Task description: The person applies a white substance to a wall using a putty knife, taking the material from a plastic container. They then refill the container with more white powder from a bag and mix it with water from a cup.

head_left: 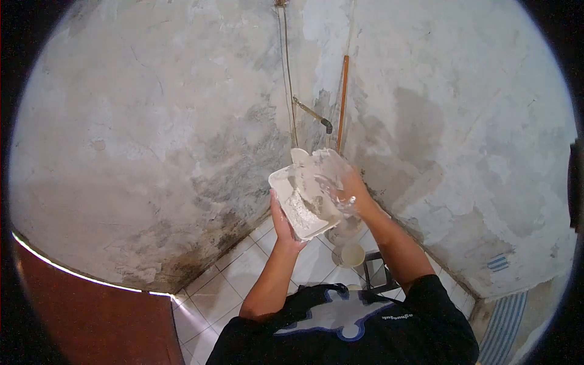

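Observation:
A shallow white plastic container [284, 177] is held up in front of me, tilted. My left hand [283, 220] is closed around its left and lower edge, with the thumb along the side. Inside lies a wet whitish paste [304, 212] that looks like plaster or filler. Over the container's right side is my right hand [342, 182], coated with the same white stuff and blurred by motion. Its fingers cannot be made out, nor whether they grip anything. A pale rounded piece [299, 156] sticks up at the container's top edge.
Patchy grey walls [152, 121] meet in a corner ahead. A pipe with a dark elbow [327, 125] and an upright orange-brown pipe [343, 100] run there. On the tiled floor [234, 274] stand a pale cup [352, 255] and a dark frame [378, 274]. A red-brown panel [91, 304] is at left.

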`<move>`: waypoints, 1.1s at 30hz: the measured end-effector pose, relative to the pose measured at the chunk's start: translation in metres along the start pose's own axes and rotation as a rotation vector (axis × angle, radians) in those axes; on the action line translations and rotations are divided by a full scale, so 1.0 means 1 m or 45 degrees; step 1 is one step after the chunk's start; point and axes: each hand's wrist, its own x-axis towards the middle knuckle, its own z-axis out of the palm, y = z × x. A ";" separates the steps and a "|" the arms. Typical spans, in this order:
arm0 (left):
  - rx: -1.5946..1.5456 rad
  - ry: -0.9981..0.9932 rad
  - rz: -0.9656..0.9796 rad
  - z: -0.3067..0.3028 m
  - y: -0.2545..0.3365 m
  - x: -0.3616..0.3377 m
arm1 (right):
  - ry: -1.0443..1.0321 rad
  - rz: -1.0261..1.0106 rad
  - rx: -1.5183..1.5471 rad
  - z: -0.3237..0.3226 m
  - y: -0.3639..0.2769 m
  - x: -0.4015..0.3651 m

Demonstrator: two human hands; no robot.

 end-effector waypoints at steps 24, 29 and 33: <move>0.090 0.078 0.124 -0.020 0.027 0.000 | -0.156 0.013 -0.149 0.060 -0.018 0.015; 0.083 0.034 0.238 -0.021 0.052 -0.006 | 0.003 0.039 0.157 0.049 -0.046 0.004; 0.012 -0.018 0.251 -0.017 0.055 -0.007 | -0.200 0.103 0.022 0.044 -0.048 -0.006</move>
